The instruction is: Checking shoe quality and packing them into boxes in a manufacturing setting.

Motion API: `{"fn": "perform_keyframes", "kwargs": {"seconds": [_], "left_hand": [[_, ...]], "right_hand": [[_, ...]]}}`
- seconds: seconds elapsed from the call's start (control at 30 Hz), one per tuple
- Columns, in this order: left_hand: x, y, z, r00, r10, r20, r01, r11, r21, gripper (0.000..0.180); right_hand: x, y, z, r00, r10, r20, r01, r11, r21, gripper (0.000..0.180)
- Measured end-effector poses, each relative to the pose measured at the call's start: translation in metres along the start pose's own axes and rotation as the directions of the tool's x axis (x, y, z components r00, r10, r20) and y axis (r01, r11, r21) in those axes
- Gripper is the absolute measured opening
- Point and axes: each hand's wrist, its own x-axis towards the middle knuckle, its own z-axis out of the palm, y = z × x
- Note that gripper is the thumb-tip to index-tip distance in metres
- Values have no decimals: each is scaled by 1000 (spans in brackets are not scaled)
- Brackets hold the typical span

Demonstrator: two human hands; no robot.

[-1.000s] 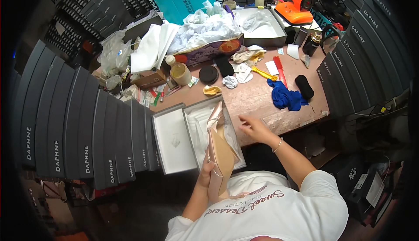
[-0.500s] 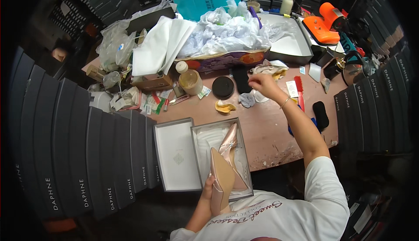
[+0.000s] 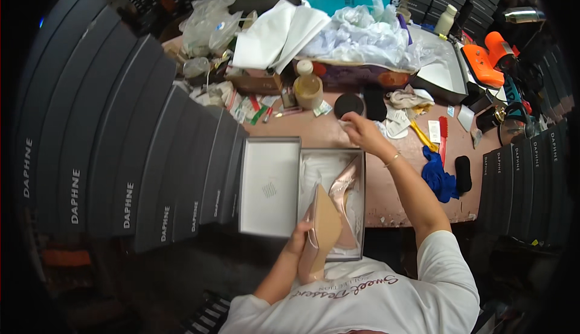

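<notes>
My left hand (image 3: 298, 238) is wrapped round a pink high-heeled shoe (image 3: 327, 216), its tan sole turned up. The matching pink satin shoe (image 3: 345, 183), with a sparkling strap, lies in an open grey shoe box (image 3: 361, 213) lined with white tissue. Over the table beyond the box, my right hand (image 3: 362, 134) has its fingers pinched together. Something small and pale shows at the fingertips, too little to name. Just past them is a round black tin (image 3: 349, 105). A bit of pale grey cloth (image 3: 380, 128) shows behind that hand.
The white-lined box lid (image 3: 270, 186) lies left of the box. Stacked dark boxes (image 3: 130, 146) rise on both sides. Behind stand a bottle (image 3: 309, 89) and a crate of crumpled plastic (image 3: 356, 35). A blue cloth (image 3: 439, 177), red brush (image 3: 443, 134) and black pad (image 3: 463, 174) lie right.
The view has shifted, so the table appears farther right. My right hand has come down and left, nearer the box, where a yellow cloth was. My left hand still holds the shoe.
</notes>
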Motion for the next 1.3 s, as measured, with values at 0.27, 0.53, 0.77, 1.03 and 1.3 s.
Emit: {"fn": "perform_keyframes", "kwargs": {"seconds": [0.27, 0.53, 0.77, 1.03, 1.3], "left_hand": [[-30, -25, 3, 1000, -19, -15, 14, 965, -261, 72], [-67, -47, 43, 977, 23, -212, -55, 988, -147, 69], [-68, -43, 44, 995, 31, -100, -30, 999, 15, 72], [-67, -45, 38, 999, 32, -26, -32, 999, 4, 66], [-54, -53, 36, 997, 11, -82, -17, 998, -65, 75]], "right_hand": [[-207, -111, 70, 819, -574, 15, 574, 819, -12, 23], [-243, -122, 88, 831, -523, 190, 556, 789, -262, 11], [-243, -148, 83, 815, -558, 154, 579, 785, -219, 9], [-244, -150, 84, 835, -479, 270, 549, 751, -367, 17], [-277, -127, 69, 755, -637, 154, 655, 733, -182, 10]]}}
